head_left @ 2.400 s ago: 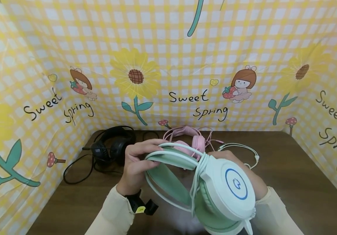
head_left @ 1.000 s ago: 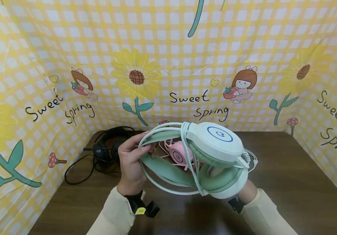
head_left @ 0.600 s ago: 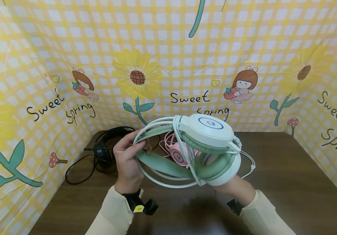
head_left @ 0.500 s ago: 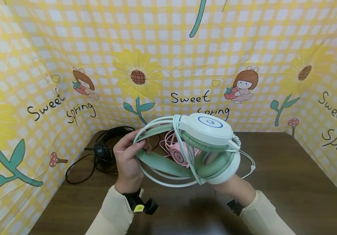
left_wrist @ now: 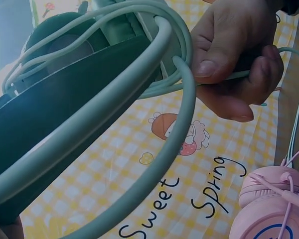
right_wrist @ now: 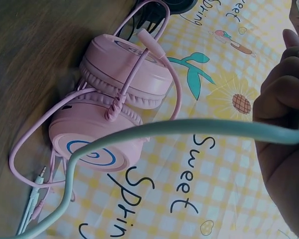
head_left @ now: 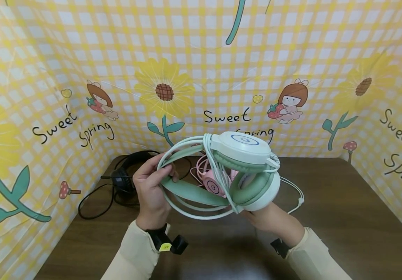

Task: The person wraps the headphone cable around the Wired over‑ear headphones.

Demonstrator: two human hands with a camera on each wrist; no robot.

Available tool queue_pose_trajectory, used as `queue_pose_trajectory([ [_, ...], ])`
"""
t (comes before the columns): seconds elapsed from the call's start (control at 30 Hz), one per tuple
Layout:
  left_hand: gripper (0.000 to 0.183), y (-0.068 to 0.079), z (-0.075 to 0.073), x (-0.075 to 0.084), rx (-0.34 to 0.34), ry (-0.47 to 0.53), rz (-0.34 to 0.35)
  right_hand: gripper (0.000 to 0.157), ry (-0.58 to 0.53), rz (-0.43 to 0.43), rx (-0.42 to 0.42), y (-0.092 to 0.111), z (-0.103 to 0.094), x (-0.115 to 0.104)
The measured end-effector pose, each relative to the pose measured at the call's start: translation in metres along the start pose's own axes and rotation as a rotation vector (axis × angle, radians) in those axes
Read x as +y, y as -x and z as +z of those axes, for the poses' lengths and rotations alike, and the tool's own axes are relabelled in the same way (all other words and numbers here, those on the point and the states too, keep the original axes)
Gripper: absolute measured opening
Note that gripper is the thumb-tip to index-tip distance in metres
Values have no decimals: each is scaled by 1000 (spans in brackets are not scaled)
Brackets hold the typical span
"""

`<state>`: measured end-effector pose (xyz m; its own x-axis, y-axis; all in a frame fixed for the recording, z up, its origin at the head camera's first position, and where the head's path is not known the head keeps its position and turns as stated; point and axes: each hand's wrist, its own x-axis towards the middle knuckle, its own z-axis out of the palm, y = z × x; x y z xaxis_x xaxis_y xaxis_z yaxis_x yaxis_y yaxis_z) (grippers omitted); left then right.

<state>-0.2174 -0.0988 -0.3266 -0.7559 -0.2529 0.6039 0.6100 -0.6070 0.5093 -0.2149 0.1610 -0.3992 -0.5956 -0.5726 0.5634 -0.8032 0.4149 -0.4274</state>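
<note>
White headphones (head_left: 244,149) with pale green cushions are held up above the table, cable strands wound around the headband. My left hand (head_left: 152,192) grips the top of that headband at the left, thumb in front; a bit of this hand (left_wrist: 2,229) shows in the left wrist view. Partly hidden behind the lower ear cup is my right hand (head_left: 267,219) in the head view. The left wrist view shows the right hand (left_wrist: 239,55) pinching the pale green headphone cable (left_wrist: 236,75) beside the wound strands. In the right wrist view the cable (right_wrist: 189,125) runs from the curled fingers.
Pink headphones (head_left: 213,182) lie on the brown table (head_left: 344,217) behind the held pair. A black headset (head_left: 122,179) with a looped cable lies at the back left. The cable's white end (head_left: 300,200) rests at the right. A patterned cloth (head_left: 208,77) encloses the back and sides.
The white headphones have swung up from the lower right, then drifted slightly left. My right hand has moved from behind the ear cup to below it. My left hand keeps its grip.
</note>
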Motion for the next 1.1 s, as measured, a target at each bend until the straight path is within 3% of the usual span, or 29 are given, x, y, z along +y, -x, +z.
queue_pose_trajectory([
  [0.1, 25, -1, 0, 0, 31, -34, -2, 22, 9, 36, -45, 0, -2, -5],
  [0.33, 24, -3, 0, 0, 81, -66, -16, 18, 41, 127, -139, -3, -4, -12],
  [0.43, 21, -4, -1, 0, 94, -91, -8, 22, 42, 117, -141, -5, -4, -11],
  [0.77, 20, -10, -8, 8, 149, -130, 59, 6, 78, 19, -210, -9, 1, -6],
  [1.1, 20, -16, -13, 15, 183, -115, 88, 8, 38, 102, -242, -10, 0, -9],
])
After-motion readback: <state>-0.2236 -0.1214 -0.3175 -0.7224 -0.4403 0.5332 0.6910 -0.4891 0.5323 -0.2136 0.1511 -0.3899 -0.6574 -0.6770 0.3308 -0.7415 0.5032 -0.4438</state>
